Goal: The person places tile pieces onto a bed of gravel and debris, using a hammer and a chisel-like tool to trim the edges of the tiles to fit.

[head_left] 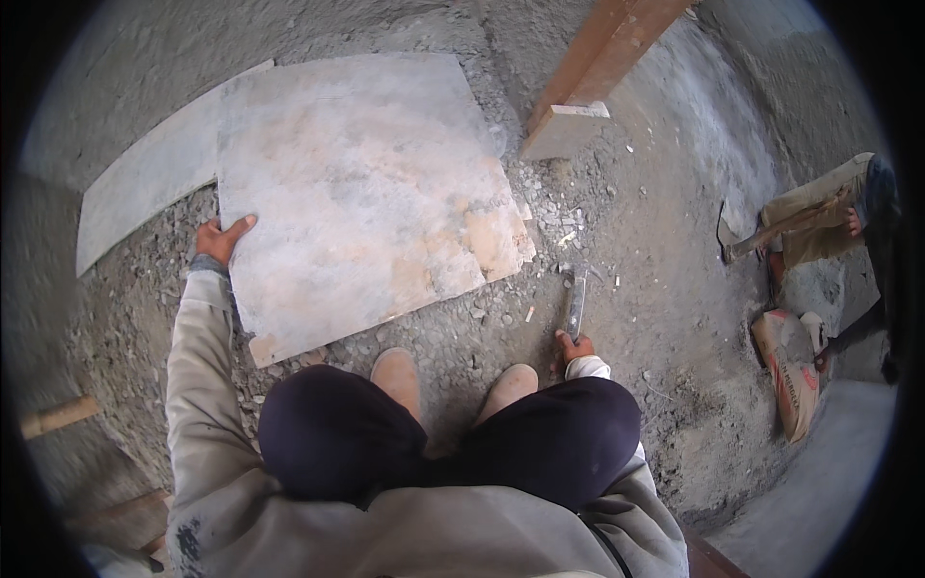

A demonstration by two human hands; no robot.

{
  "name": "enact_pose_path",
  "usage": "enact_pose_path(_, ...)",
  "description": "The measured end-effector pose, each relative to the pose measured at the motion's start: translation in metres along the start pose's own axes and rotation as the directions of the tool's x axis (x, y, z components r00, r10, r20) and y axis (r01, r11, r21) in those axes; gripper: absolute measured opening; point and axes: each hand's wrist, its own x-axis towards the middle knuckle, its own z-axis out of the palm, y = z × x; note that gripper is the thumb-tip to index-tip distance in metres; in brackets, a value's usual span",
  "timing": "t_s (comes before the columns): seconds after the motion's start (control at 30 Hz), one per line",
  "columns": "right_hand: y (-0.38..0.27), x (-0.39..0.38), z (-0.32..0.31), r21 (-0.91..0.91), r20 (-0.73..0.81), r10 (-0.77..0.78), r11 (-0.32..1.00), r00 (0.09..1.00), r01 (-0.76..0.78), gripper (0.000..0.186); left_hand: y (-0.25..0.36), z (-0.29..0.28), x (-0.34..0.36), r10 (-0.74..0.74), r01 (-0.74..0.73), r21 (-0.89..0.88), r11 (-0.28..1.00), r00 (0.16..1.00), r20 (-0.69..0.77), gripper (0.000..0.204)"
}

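A large pale plywood board (356, 183), smeared with grey and broken along its right edge, lies in front of my feet. My left hand (223, 241) grips its left edge, thumb on the upper face; the other fingers are partly hidden. In my right hand (575, 349), beside my right knee, is a hammer (576, 306). My fingers are closed round its handle, and its head points away from me over the rubble, apart from the board. A narrower pale board (145, 183) extends from under the large one at the far left.
A brown wooden post (602, 53) stands at the back, with a short wood block (566, 132) at its foot. At the right, another person (819, 217) holds a long-handled tool (780, 226) beside a paper sack (785, 371). Gravel and wood chips (564, 217) litter the ground.
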Motion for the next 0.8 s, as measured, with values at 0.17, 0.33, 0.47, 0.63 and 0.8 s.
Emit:
enact_pose_path(0.17, -0.051, 0.055, 0.013, -0.301, -0.452, -0.681, 0.724, 0.576, 0.621, 0.039, 0.005, -0.001, 0.010, -0.078, 0.078, 0.136, 0.988, 0.997, -0.009, 0.059)
enact_pose_path(0.33, -0.129, 0.100, 0.061, 0.437, 0.097, -0.118, 0.897, 0.988, 0.064, 0.068, -0.010, 0.001, 0.020, -0.128, 0.136, 0.138, 0.981, 0.990, -0.067, 0.061)
enact_pose_path(0.47, -0.142, 0.101, 0.057, 0.385, 0.146, -0.205, 0.913, 0.968, 0.135, 0.076, -0.051, -0.005, 0.039, -0.054, 0.057, 0.065, 0.996, 0.997, -0.053, 0.069)
enact_pose_path(0.63, -0.137, 0.094, 0.042, 0.077, -0.353, -0.556, 0.784, 0.752, 0.616, 0.041, -0.093, -0.015, 0.062, -0.132, 0.178, 0.237, 0.955, 0.971, -0.198, 0.087)
enact_pose_path(0.8, -0.130, 0.108, 0.026, 0.886, -0.231, 0.168, 0.444, 0.958, 0.136, 0.029, -0.070, -0.004, 0.042, -0.211, 0.243, 0.294, 0.924, 0.968, -0.136, 0.086)
